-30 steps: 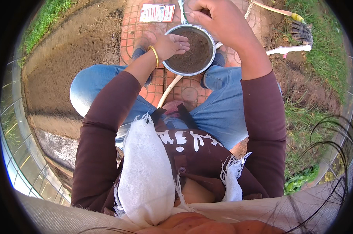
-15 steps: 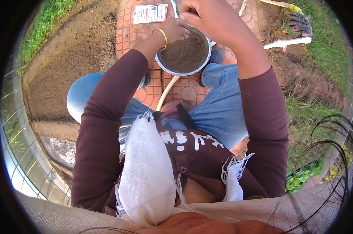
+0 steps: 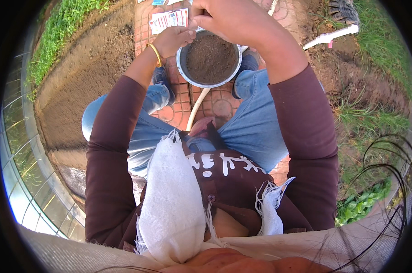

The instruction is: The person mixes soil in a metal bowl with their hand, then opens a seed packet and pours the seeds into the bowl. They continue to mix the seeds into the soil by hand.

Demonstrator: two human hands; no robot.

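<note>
A round metal bowl [image 3: 179,68] filled with brown soil [image 3: 211,58] stands on the paving between my feet. Beside its upper left rim is my left hand [image 3: 173,42], a yellow bangle [image 3: 156,53] on its wrist and its fingers drawn together. My right hand [image 3: 222,18] hangs over the far rim, its thumb and fingers bent inward in a pinch close to the left fingertips. Whatever lies between the fingers of either hand is too small or hidden. White printed packets [image 3: 169,20] lie on the paving just beyond my left hand.
A pale hose [image 3: 197,108] runs from under the bowl toward me across red paving [image 3: 176,113]. To the right are a white pipe [image 3: 331,38], a dark ribbed object [image 3: 344,11] and grass [image 3: 381,50]. Bare soil [image 3: 85,68] borders the paving at left.
My left hand has moved left, from over the soil to beside the bowl's rim. My right hand has shifted slightly left. The view has moved a little, showing more paving beyond the packets.
</note>
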